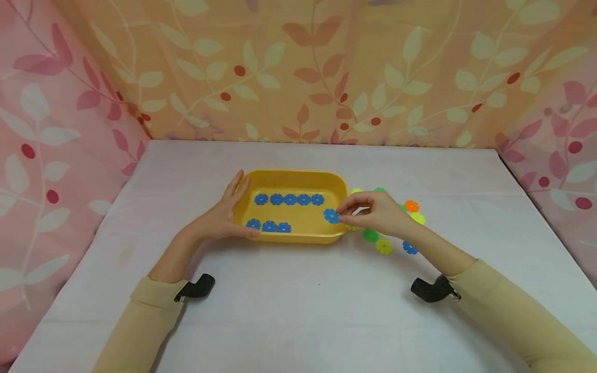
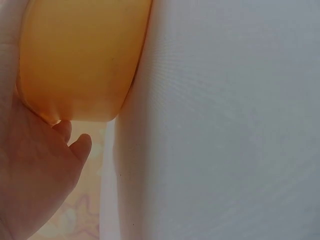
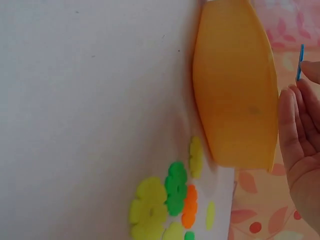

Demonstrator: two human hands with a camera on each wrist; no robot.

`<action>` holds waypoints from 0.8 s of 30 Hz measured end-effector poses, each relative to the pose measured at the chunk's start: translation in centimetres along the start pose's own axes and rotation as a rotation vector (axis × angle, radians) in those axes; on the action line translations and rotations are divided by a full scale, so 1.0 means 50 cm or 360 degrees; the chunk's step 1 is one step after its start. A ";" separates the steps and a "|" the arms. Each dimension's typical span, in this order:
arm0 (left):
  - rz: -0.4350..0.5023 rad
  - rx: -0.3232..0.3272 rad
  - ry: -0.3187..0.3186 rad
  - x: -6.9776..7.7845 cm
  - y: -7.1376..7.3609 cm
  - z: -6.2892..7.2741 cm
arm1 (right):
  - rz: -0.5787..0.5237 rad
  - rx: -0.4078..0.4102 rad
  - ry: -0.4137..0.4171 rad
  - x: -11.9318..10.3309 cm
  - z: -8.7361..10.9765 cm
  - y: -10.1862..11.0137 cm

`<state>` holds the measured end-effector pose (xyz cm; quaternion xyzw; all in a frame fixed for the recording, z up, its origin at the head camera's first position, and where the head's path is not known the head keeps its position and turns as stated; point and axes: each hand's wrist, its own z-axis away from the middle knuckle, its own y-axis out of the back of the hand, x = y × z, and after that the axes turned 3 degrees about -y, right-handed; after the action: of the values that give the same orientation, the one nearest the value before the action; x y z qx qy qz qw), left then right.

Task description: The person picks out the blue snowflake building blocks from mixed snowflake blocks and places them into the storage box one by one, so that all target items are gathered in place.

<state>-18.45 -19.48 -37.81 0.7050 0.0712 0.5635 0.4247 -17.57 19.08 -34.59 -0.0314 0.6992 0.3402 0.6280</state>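
A yellow plastic basin (image 1: 298, 238) sits on the table, also in the left wrist view (image 2: 82, 60). Inside, several blue snowflake discs (image 1: 290, 199) form a back row, and three more blue discs (image 1: 269, 226) lie along the front. My left hand (image 1: 219, 215) holds the basin's left end, thumb on the front rim and fingers at the back corner. Between thumb and fingertips my right hand (image 1: 378, 211) pinches a blue snowflake disc (image 1: 331, 216) above the basin's right end. In the right wrist view that disc (image 3: 300, 62) shows edge-on, higher than the rim.
Right of the basin lie loose discs, partly hidden under my right hand: green (image 1: 370, 235), yellow (image 1: 384, 246), orange (image 1: 412, 206) and blue (image 1: 410, 247). White cloth covers the table (image 1: 298, 300). Patterned curtains (image 1: 322, 77) stand at the back and sides.
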 end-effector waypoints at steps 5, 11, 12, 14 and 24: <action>-0.0004 0.0005 0.0004 0.000 0.001 0.000 | 0.0110 -0.0095 0.0092 -0.019 -0.041 -0.022; 0.0001 0.0011 0.0017 0.002 -0.002 0.000 | 0.0253 -0.0257 0.0192 -0.029 -0.087 -0.047; -0.0001 0.0012 0.0019 0.002 -0.003 0.000 | 0.0286 -0.0281 0.0222 -0.028 -0.094 -0.050; -0.0004 0.0010 0.0023 0.003 -0.004 -0.001 | 0.0371 -0.0325 0.0274 -0.025 -0.107 -0.056; -0.0023 0.0013 0.0020 0.004 -0.003 0.000 | 0.0797 -0.0506 0.0332 -0.026 -0.147 -0.076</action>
<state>-18.33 -19.29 -37.76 0.7026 0.0810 0.5646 0.4255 -21.80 11.88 -35.22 0.0093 0.6840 0.5842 0.4369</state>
